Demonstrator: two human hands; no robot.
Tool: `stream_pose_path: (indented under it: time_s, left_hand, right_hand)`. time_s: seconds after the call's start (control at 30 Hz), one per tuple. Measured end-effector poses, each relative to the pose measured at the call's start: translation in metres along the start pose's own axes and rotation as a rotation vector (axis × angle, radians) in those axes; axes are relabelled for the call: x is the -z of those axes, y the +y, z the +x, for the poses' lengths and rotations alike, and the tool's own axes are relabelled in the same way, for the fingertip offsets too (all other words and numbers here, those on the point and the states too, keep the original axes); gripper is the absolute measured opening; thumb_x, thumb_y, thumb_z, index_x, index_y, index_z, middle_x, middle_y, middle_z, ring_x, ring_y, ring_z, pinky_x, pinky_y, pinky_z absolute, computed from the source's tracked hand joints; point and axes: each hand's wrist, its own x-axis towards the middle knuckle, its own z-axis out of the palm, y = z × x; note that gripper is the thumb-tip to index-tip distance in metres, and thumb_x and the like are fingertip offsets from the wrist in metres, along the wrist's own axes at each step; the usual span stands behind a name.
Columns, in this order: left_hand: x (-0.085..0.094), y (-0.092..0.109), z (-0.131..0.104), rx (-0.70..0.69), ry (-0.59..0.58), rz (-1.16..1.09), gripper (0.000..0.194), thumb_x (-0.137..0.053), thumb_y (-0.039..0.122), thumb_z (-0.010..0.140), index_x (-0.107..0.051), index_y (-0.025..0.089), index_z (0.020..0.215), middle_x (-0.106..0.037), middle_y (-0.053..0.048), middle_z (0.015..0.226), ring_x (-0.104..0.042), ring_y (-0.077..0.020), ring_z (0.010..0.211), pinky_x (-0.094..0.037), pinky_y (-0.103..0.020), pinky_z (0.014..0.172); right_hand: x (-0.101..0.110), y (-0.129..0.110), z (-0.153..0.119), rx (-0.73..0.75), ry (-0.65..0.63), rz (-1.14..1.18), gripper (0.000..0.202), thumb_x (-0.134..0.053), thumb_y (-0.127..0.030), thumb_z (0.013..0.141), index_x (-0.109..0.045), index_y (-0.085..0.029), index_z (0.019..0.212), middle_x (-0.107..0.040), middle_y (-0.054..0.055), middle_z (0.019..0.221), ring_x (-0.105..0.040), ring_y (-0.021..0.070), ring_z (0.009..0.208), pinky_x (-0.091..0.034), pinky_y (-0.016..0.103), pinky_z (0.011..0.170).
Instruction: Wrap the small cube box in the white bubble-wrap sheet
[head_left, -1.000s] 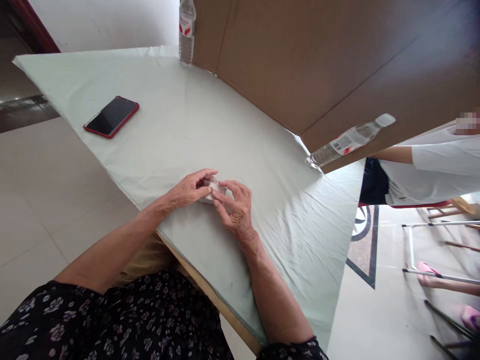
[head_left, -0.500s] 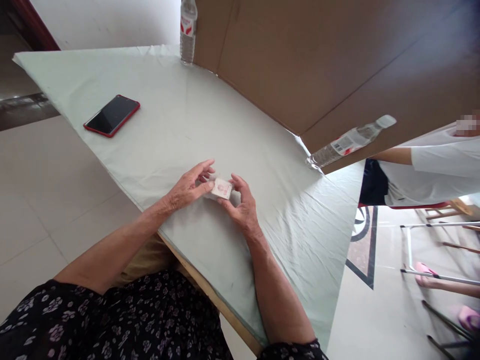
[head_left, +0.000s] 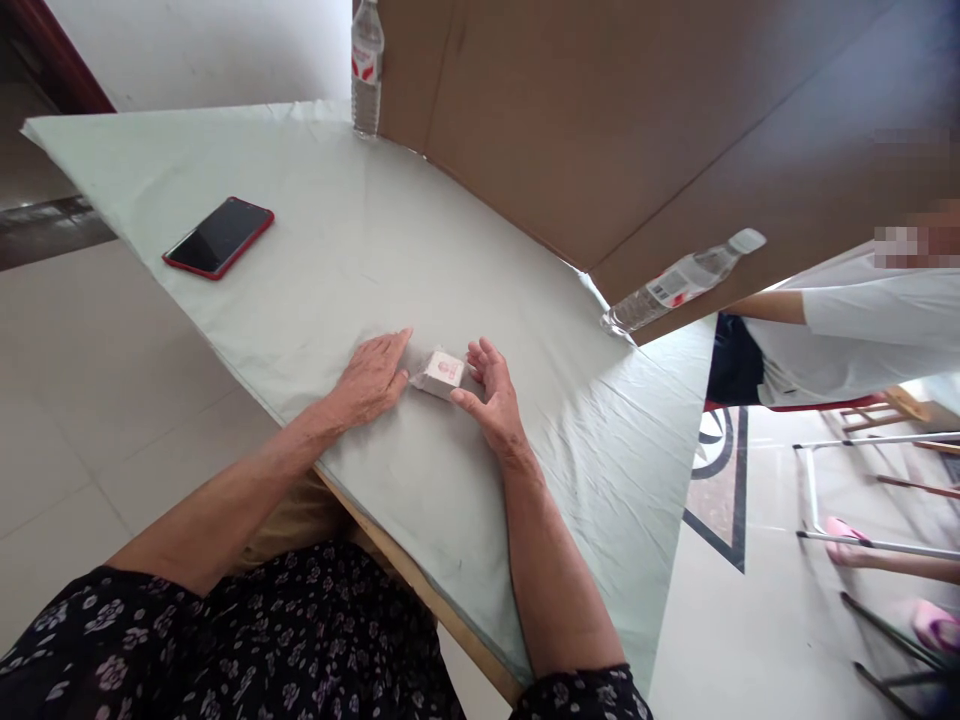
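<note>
A small white box with a red print on top, in clear plastic wrap [head_left: 444, 374], rests on the pale green tablecloth [head_left: 420, 240]. To its left my left hand [head_left: 371, 378] lies palm down on the cloth, fingers stretched out, its thumb close to the loose end of the wrap. On the other side my right hand [head_left: 493, 400] is curved with thumb and fingers apart. Its thumb tip is at the box's near right corner; whether it touches cannot be made out.
A phone in a red case [head_left: 219, 238] lies at the left. Two clear water bottles, one upright [head_left: 367, 75] and one appearing tilted [head_left: 682, 282], stand against a brown cardboard panel [head_left: 600, 120]. Beyond the table's right edge sits a person in a white shirt [head_left: 862, 340].
Both hands have come away from the box, which now sits on the cloth. My left hand has flattened and shifted left. The whole view has moved slightly.
</note>
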Motion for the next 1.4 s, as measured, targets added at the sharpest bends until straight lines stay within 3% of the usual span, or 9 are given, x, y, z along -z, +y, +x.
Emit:
stream_pose_path:
  time_s: [0.23,0.43,0.6,0.73,0.87,1.0,1.07,1.23,1.4]
  left_hand:
    - [0.012,0.009,-0.045,0.038,-0.134,0.376,0.078,-0.04,0.056,0.097,-0.036,0.004,0.155,-0.028,-0.023,0.166,-0.021,-0.0398,0.155,-0.01,-0.062,0.124]
    - [0.03,-0.008,-0.107,0.101,-0.02,0.466,0.081,-0.034,0.064,0.096,-0.044,0.006,0.151,-0.035,-0.027,0.162,-0.026,-0.0483,0.151,-0.013,-0.071,0.118]
    - [0.059,-0.021,-0.146,0.108,0.036,0.475,0.084,-0.024,0.065,0.098,-0.052,0.0,0.143,-0.044,-0.032,0.154,-0.04,-0.0466,0.144,-0.024,-0.066,0.117]
    - [0.086,-0.022,-0.116,0.123,0.087,0.483,0.06,-0.029,0.056,0.101,-0.069,0.015,0.12,-0.068,-0.02,0.13,-0.061,-0.0386,0.123,-0.02,-0.067,0.119]
    - [0.078,-0.015,-0.038,-0.034,0.099,0.378,0.054,-0.031,0.042,0.102,-0.06,0.01,0.135,-0.049,-0.02,0.154,-0.039,-0.033,0.148,-0.029,-0.051,0.121]
    - [0.054,-0.028,0.006,-0.019,-0.142,0.345,0.06,-0.034,0.043,0.1,-0.046,0.01,0.15,-0.037,-0.018,0.163,-0.028,-0.0336,0.154,-0.023,-0.051,0.124]
    - [0.051,-0.047,-0.005,0.071,-0.177,0.372,0.066,-0.033,0.049,0.1,-0.042,0.01,0.153,-0.034,-0.019,0.165,-0.026,-0.0369,0.154,-0.021,-0.054,0.124]
    - [0.077,-0.095,-0.076,0.269,-0.018,0.456,0.071,-0.029,0.053,0.098,-0.042,0.006,0.149,-0.035,-0.024,0.161,-0.025,-0.0449,0.152,-0.023,-0.058,0.123]
    - [0.079,-0.071,-0.081,0.197,0.109,0.313,0.054,-0.037,0.054,0.098,-0.055,0.019,0.135,-0.046,-0.012,0.155,-0.024,-0.0429,0.153,-0.018,-0.063,0.125]
  right_hand:
    - [-0.005,0.005,0.002,-0.028,0.382,0.266,0.062,-0.068,-0.059,0.079,-0.056,-0.025,0.129,-0.063,0.011,0.136,-0.062,0.0264,0.125,-0.045,0.05,0.11]
    - [0.003,0.011,0.009,-0.091,0.693,0.235,0.049,-0.063,-0.055,0.079,-0.058,-0.022,0.114,-0.064,0.009,0.126,-0.062,0.0228,0.119,-0.049,0.044,0.1]
    - [0.006,0.013,0.007,-0.1,0.74,0.207,0.044,-0.06,-0.054,0.079,-0.06,-0.023,0.11,-0.065,0.006,0.118,-0.062,0.02,0.111,-0.049,0.039,0.096]
    - [0.003,0.011,0.004,-0.095,0.719,0.185,0.041,-0.058,-0.053,0.081,-0.062,-0.022,0.108,-0.064,0.005,0.114,-0.061,0.0192,0.107,-0.048,0.038,0.095]
    - [0.002,0.008,0.004,-0.089,0.723,0.138,0.042,-0.057,-0.054,0.081,-0.062,-0.022,0.108,-0.065,0.004,0.112,-0.061,0.0188,0.106,-0.047,0.036,0.094]
    - [0.003,0.007,0.001,-0.089,0.734,0.133,0.043,-0.055,-0.056,0.082,-0.062,-0.022,0.108,-0.066,0.005,0.113,-0.062,0.0197,0.105,-0.048,0.036,0.09]
    - [0.003,0.008,0.0,-0.092,0.731,0.14,0.042,-0.054,-0.056,0.083,-0.062,-0.023,0.107,-0.067,0.005,0.114,-0.062,0.0201,0.106,-0.049,0.037,0.09]
    - [0.004,0.011,0.0,-0.085,0.675,0.14,0.042,-0.055,-0.055,0.085,-0.065,-0.023,0.109,-0.068,0.005,0.116,-0.063,0.0204,0.11,-0.047,0.039,0.097]
    - [0.001,0.007,-0.005,-0.033,0.611,0.054,0.038,-0.059,-0.049,0.086,-0.067,-0.021,0.109,-0.071,0.006,0.114,-0.063,0.021,0.11,-0.046,0.04,0.099]
